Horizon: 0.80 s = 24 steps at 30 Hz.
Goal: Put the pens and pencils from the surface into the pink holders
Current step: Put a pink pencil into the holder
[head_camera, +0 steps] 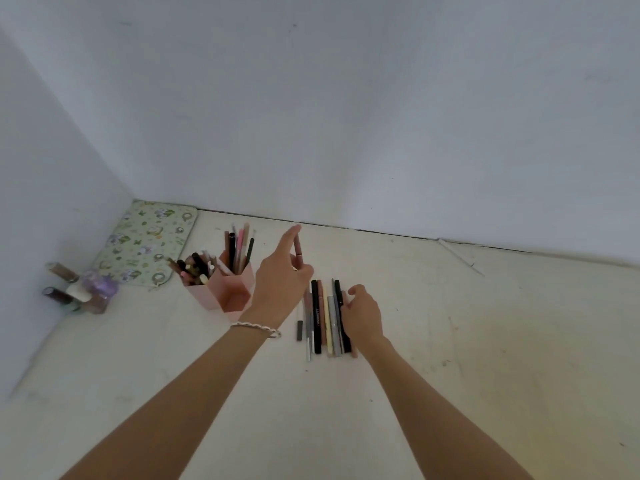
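A cluster of pink holders stands on the white surface at centre left, with several pens and pencils upright in it. My left hand hovers just right of the holders, gripping a slim pink pen held nearly upright. Several pens and pencils lie side by side on the surface in a row. My right hand rests at the right edge of that row, fingers curled onto the outermost pens; its grip is hidden by the back of the hand.
A green patterned mat lies in the far left corner. Small bottles and jars crowd against the left wall. A thin white stick lies by the back wall at right. Walls close the left and far sides.
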Motion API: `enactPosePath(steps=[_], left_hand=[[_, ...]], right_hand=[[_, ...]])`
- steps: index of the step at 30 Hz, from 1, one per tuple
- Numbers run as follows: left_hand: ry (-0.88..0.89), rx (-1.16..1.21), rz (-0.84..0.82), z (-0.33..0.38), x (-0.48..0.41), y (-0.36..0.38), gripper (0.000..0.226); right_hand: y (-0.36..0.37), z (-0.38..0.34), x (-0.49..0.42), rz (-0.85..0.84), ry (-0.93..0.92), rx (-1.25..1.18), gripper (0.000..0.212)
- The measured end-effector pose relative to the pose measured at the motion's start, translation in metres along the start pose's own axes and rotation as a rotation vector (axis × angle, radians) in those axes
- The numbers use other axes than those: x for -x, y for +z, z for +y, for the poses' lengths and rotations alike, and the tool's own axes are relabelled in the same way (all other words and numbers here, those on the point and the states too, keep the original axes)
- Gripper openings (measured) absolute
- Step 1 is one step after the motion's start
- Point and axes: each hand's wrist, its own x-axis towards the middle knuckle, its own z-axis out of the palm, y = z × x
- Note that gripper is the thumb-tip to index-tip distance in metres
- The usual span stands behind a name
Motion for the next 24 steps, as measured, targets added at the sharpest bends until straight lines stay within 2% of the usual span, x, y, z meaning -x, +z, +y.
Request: enactPosePath(steps=[4,7,9,12,18,21,24], left_hand=[[0.036,0.032,0.067,0.004,-0.001,-0.013,0.053],[0.132,0.063,0.163,0.011,-0.006,-0.038,0.044],[0.194,0.008,0.294,0.011,-0.015,-0.064,0.041],[0.207,-0.196,0.411,0.000,-0.024,-0.095,0.036],[0.116,-0.631,0.293,-0.033,-0.032,-0.095,0.036],[0.065,-0.693,0.284,-0.041,-0.034,-0.094,0.032],[0.086,-0.680,0.353,-0.037,-0.036,-0.105,0.039]], right_hand=[[0.000,-0.002,0.000,-0.037,0.031,-0.032,0.035],[-0.013,-0.011,-0.002,0.059,-0.005,-0.110,0.047],[-0.029,-0.020,-0.006,0.154,-0.045,-0.196,0.054],[-0.051,-0.040,-0.008,0.241,-0.122,-0.362,0.050],[-0.055,-0.093,0.007,0.361,-0.315,-0.598,0.034],[-0.045,-0.113,0.020,0.367,-0.417,-0.655,0.033],[-0.029,-0.133,0.029,0.377,-0.507,-0.692,0.028]])
